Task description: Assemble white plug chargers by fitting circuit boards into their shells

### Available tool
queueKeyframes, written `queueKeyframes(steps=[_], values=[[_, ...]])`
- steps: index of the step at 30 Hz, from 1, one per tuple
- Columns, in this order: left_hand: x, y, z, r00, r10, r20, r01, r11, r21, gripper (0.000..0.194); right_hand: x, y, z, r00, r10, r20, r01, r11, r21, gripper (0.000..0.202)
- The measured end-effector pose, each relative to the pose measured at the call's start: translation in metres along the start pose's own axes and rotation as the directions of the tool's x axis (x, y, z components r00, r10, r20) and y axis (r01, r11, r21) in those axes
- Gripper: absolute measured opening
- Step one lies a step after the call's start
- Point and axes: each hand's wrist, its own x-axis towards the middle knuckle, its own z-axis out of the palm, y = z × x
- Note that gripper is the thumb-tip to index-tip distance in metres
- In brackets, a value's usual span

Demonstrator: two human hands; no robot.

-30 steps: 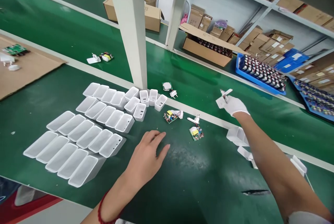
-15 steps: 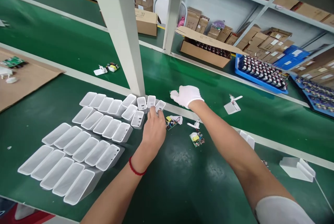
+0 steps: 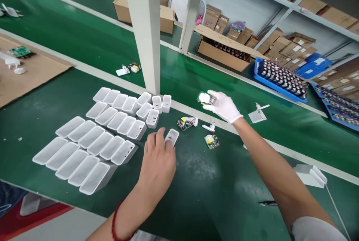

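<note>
My left hand (image 3: pixel 159 156), bare with a red cord at the wrist, grips a small white plastic case (image 3: pixel 172 135) that has a dark slot inside. It is just right of the rows of open white cases (image 3: pixel 92 140). My right hand (image 3: pixel 223 107), in a white glove, holds a green circuit board (image 3: pixel 204 98) with a round white part between thumb and fingers, over the far green strip. Between the hands lie a board with yellow and blue parts (image 3: pixel 185 122) and another board (image 3: pixel 211 141) wired to a white plug piece (image 3: pixel 209 127).
A pale post (image 3: pixel 146 35) rises behind the cases. Farther back are a long cardboard box (image 3: pixel 223 55) and a blue tray (image 3: pixel 280 84) of parts. A white plug piece (image 3: pixel 257 113) lies to the right, a pen-like black object (image 3: pixel 267 203) nearer. Cardboard (image 3: pixel 42 65) covers the left side.
My left hand has drawn the small case out of the group, toward me. My right hand has moved right, and the board in its fingers now shows clearly. The view has shifted slightly.
</note>
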Motion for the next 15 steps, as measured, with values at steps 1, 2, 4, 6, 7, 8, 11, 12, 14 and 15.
queueKeyframes(steps=[1, 2, 4, 6, 7, 8, 11, 12, 14, 15], values=[[-0.014, 0.003, -0.002, 1.000, -0.002, 0.026, 0.003, 1.000, -0.021, 0.016, -0.015, 0.004, -0.003, 0.999, -0.016, -0.035, 0.018, 0.998, 0.058, 0.070], [-0.026, 0.005, -0.002, 0.998, -0.007, 0.058, 0.011, 0.998, -0.066, 0.015, -0.030, 0.008, -0.006, 0.997, -0.026, -0.074, 0.036, 0.991, 0.128, 0.070], [-0.047, 0.006, -0.002, 0.990, -0.007, 0.143, 0.039, 0.974, -0.223, 0.007, -0.063, 0.013, -0.008, 0.990, -0.035, -0.136, 0.073, 0.956, 0.285, 0.065], [-0.061, 0.002, 0.002, 0.969, -0.024, 0.246, 0.126, 0.905, -0.406, 0.013, -0.094, 0.015, -0.009, 0.989, -0.076, -0.131, 0.122, 0.911, 0.395, 0.058], [-0.065, -0.001, 0.004, 0.955, -0.052, 0.293, 0.192, 0.860, -0.473, 0.028, -0.109, 0.016, -0.008, 0.987, -0.116, -0.111, 0.153, 0.890, 0.429, 0.054], [-0.067, -0.003, 0.007, 0.938, -0.089, 0.336, 0.262, 0.817, -0.514, 0.045, -0.122, 0.016, -0.006, 0.982, -0.168, -0.092, 0.191, 0.872, 0.450, 0.050], [-0.067, -0.008, 0.018, 0.894, -0.158, 0.418, 0.386, 0.745, -0.545, 0.073, -0.156, 0.011, 0.001, 0.952, -0.292, -0.093, 0.301, 0.834, 0.462, 0.053], [-0.065, -0.007, 0.022, 0.895, -0.144, 0.421, 0.381, 0.738, -0.557, 0.069, -0.164, 0.007, 0.004, 0.944, -0.313, -0.106, 0.326, 0.827, 0.458, 0.056], [-0.062, -0.003, 0.027, 0.920, -0.097, 0.380, 0.326, 0.727, -0.604, 0.055, -0.178, -0.003, 0.007, 0.919, -0.363, -0.152, 0.393, 0.819, 0.418, 0.059], [-0.060, 0.000, 0.028, 0.939, -0.074, 0.337, 0.284, 0.720, -0.634, 0.050, -0.183, -0.009, 0.007, 0.895, -0.407, -0.182, 0.446, 0.811, 0.379, 0.058]])
